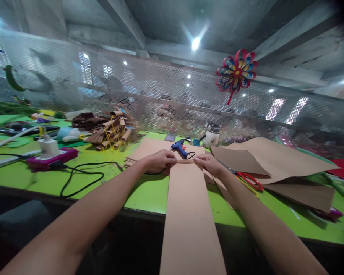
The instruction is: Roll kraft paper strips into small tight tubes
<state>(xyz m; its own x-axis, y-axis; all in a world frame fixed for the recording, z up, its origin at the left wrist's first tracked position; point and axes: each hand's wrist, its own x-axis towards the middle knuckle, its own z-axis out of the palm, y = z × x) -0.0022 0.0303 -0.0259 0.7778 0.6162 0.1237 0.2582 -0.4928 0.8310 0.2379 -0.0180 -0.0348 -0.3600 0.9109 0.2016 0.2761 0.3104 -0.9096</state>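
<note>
A long strip of brown paper (189, 214) runs from the near edge of the green table (149, 191) away from me. My left hand (160, 158) pinches the strip's far end at its left corner. My right hand (208, 163) pinches the same end at its right corner, fingers closed on the folded edge. Just beyond the hands lies a blue glue gun (180, 147) on a stack of brown sheets (149, 151).
Red-handled scissors (249, 179) lie right of my right hand, beside large brown paper sheets (275, 160). A pink power strip (50, 158) with black cable (83, 177) sits at left, near rolled brown paper bundles (114, 131). A perforated screen (160, 91) bearing a paper flower (236, 72) backs the table.
</note>
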